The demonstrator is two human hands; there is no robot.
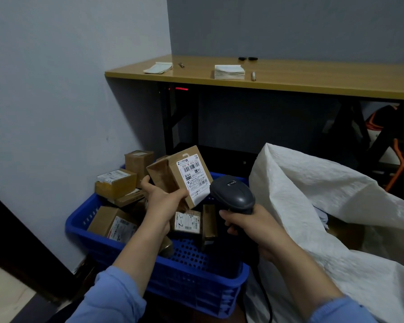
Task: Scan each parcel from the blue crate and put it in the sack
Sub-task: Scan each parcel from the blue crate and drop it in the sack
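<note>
My left hand grips a brown cardboard parcel above the blue crate, its white barcode label turned up and to the right. My right hand holds a dark grey barcode scanner by the handle, its head just right of the parcel's label. Several more brown parcels lie in the crate. The white woven sack stands open to the right of the crate.
A wooden table stands behind, bearing two stacks of white paper, pens and small black items. A red scanner glow shows under the table edge. The grey wall is at left; an orange-and-black chair sits under the table at right.
</note>
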